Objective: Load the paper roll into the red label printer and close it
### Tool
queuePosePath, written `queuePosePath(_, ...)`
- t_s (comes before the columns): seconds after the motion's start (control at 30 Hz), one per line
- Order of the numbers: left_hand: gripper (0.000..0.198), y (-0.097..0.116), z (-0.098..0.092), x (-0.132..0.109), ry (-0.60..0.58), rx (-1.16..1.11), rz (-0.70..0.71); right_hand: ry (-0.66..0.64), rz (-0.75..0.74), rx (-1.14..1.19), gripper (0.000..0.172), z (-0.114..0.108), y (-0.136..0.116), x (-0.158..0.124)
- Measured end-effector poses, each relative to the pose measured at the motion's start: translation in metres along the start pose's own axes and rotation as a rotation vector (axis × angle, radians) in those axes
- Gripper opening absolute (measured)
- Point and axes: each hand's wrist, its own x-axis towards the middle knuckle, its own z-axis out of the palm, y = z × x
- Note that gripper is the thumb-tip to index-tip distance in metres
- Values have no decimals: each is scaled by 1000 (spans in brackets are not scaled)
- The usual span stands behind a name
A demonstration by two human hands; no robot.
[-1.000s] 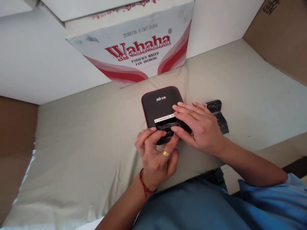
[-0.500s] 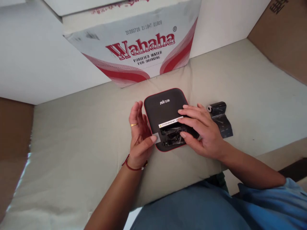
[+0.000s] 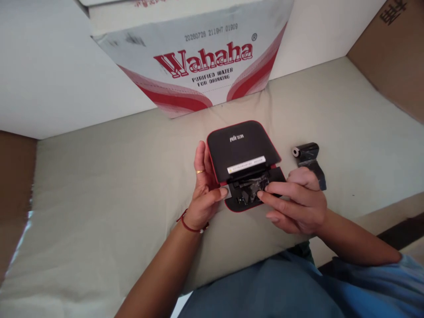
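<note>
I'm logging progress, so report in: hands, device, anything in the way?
Left hand holding device at its left edge. Right hand fingertips at the open compartment, grip unclear. Roll lies right, apart from device; seemingly not blocking.

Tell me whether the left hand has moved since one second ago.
Yes: the left hand has moved leftward and closer to the Wahaha box, the fixed reference.
</note>
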Motion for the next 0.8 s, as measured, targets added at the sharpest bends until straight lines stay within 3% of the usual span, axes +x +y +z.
queuePosePath(0.27, 100, -5, -2, 1, -52, -1, 61, -82, 40, 79, 24, -7, 8, 20)
queuePosePath(0.37, 103, -6, -4, 2, -49, -13, 53, -257, 210, 76, 24, -12, 16, 47)
queuePosePath(0.47, 104, -7, -5, 4, -51, -22, 63, -511, 413, -13, 33, -13, 22, 80)
queuePosePath(0.53, 102, -8, -5, 6, -55, -31, 72, -697, 468, -128, 34, -9, 24, 100)
queuePosePath(0.63, 99, -9, -5, 7, -44, -42, 77, -902, 418, -319, 33, 6, 27, 119)
queuePosePath(0.8, 97, -10, -6, 8, -39, -40, 79, -979, 290, -407, 30, 30, 30, 130)
